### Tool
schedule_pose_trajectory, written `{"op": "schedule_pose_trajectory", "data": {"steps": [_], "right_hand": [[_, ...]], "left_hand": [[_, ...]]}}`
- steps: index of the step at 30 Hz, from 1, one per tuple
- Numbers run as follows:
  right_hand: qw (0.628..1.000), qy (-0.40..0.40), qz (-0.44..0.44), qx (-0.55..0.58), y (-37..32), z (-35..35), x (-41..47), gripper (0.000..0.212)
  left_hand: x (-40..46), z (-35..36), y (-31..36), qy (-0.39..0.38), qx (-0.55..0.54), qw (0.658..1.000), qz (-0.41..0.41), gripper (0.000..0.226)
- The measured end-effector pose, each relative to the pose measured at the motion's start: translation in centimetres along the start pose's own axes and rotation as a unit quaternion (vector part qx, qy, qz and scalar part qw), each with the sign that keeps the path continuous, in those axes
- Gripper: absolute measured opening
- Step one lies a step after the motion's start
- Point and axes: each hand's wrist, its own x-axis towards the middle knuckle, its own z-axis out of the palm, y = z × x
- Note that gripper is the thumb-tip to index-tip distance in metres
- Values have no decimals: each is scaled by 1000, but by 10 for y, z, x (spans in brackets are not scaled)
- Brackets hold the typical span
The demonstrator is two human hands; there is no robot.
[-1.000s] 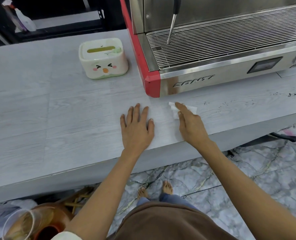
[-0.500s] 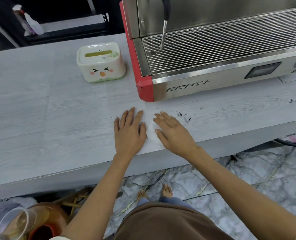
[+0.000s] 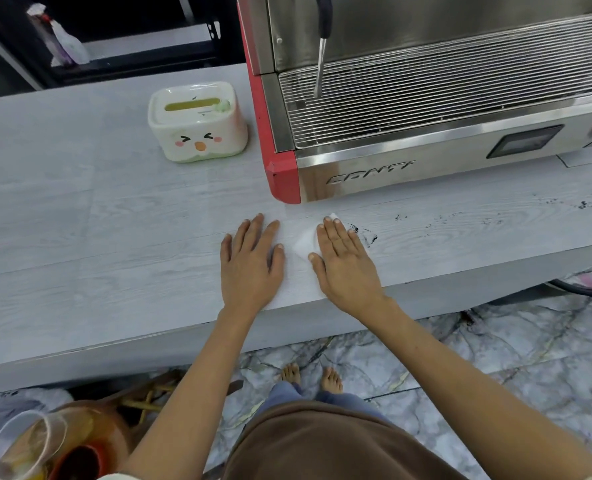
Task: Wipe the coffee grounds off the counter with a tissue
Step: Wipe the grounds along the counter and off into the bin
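My right hand (image 3: 346, 261) lies flat on a white tissue (image 3: 305, 244), pressing it onto the pale wood-grain counter (image 3: 114, 237); part of the tissue shows to the left of the fingers and at their tips. Dark coffee grounds (image 3: 365, 235) lie smeared just right of that hand, and more grounds (image 3: 587, 204) are scattered further right along the counter. My left hand (image 3: 251, 261) rests flat on the counter beside the tissue, fingers spread, holding nothing.
A steel espresso machine with red corner (image 3: 284, 174) stands right behind the hands, its steam wand (image 3: 320, 64) hanging over the drip grate. A white duck-face tissue box (image 3: 197, 123) sits back left. The counter's front edge runs just under my wrists. A plastic cup (image 3: 24, 445) is below left.
My right hand with the tissue slid left toward my left hand, then back a little to the right and further from me. The left hand stayed flat in place.
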Motion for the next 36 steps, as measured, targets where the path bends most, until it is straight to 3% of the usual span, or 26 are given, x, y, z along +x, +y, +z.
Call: {"op": "schedule_pose_trajectory", "data": {"steps": [12, 18, 24, 28, 31, 36], "right_hand": [[995, 51, 83, 9, 37, -8, 4, 46], [987, 65, 125, 71, 52, -22, 4, 44], [988, 82, 96, 93, 5, -16, -2, 39], [992, 56, 103, 54, -18, -4, -3, 54], [991, 69, 103, 40, -21, -8, -3, 54], [995, 86, 23, 35, -8, -11, -6, 44]], "left_hand": [[0, -2, -2, -2, -9, 1000, 11, 55], [-1, -2, -1, -4, -9, 1000, 15, 58], [6, -3, 7, -36, -11, 999, 24, 56], [19, -5, 16, -53, -58, 997, 20, 61], [21, -4, 14, -39, -64, 997, 28, 64], [20, -2, 12, -44, -46, 997, 39, 61]]}}
